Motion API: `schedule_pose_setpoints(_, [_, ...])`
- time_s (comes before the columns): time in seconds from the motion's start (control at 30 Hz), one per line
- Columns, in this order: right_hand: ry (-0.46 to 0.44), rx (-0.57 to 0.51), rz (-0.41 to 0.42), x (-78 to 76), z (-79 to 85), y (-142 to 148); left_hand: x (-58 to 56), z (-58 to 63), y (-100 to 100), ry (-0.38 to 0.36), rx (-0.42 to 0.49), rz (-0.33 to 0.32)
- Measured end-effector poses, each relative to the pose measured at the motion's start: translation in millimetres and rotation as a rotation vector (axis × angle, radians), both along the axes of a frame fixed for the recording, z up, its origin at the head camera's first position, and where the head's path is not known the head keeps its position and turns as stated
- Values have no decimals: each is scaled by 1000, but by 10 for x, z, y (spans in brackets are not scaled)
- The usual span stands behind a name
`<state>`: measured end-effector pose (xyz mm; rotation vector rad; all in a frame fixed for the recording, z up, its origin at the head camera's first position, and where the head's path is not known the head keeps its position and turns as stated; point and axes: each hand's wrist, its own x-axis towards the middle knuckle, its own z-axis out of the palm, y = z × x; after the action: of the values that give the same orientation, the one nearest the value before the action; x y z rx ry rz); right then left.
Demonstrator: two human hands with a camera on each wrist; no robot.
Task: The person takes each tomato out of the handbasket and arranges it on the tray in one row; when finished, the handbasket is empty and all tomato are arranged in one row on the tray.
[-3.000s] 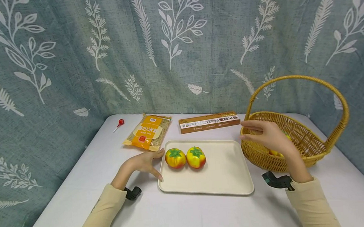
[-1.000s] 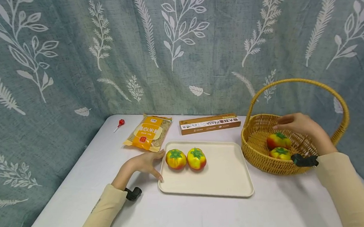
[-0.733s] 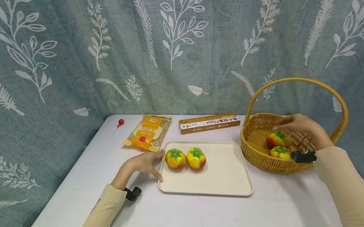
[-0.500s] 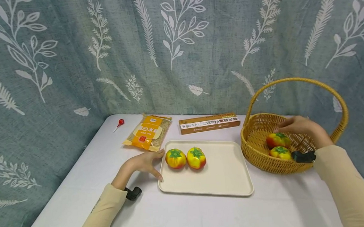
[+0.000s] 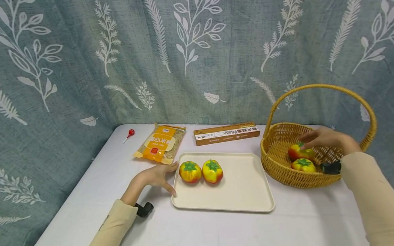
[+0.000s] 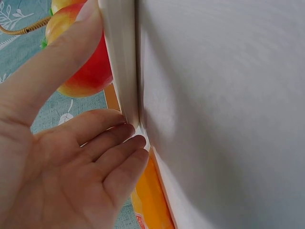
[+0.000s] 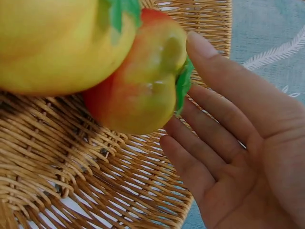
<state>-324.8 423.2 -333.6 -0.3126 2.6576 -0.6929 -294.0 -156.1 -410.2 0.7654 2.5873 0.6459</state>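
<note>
At the tray's left edge rests my left hand (image 5: 155, 177), its thumb and fingertips touching the rim of the cream tray (image 5: 243, 186). Two yellow-red toy tomatoes with green leafy tops, a left one (image 5: 190, 175) and a right one (image 5: 212, 173), sit on the tray's left half. My right hand (image 5: 324, 137) reaches into the wicker basket (image 5: 285, 178). In the right wrist view its thumb tip is right at the edge of the far tomato (image 7: 138, 95), and its fingers stretch loosely behind the leafy top. A nearer tomato (image 5: 304, 166) lies beside it in the basket.
Behind the tray lie an orange-and-clear food bag (image 5: 161, 142), a brown pasta box (image 5: 227, 134) and a red lollipop (image 5: 130, 133). The basket's tall handle (image 5: 316, 86) arches over the right hand. A leaf-patterned curtain (image 5: 194, 81) stands behind the white table (image 5: 176, 233).
My right hand has gone from above the basket's left side down into it, then lowered to the far tomato. The left hand and tray have stayed put.
</note>
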Motion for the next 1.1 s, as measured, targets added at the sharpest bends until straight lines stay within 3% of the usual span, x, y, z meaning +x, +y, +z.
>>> schedule_pose_setpoints(0.4, [-142,-17,-31,-19,-78,23,0,1,-2,3,-5,6])
schedule_pose_setpoints(0.8, [-137,31,-30,-39,-90,39,-2,-11,-5,8,-5,-6])
schedule_pose_setpoints(1.1, [-59,96,3,-39,2,69,-7,-19,-7,10,-3,-6])
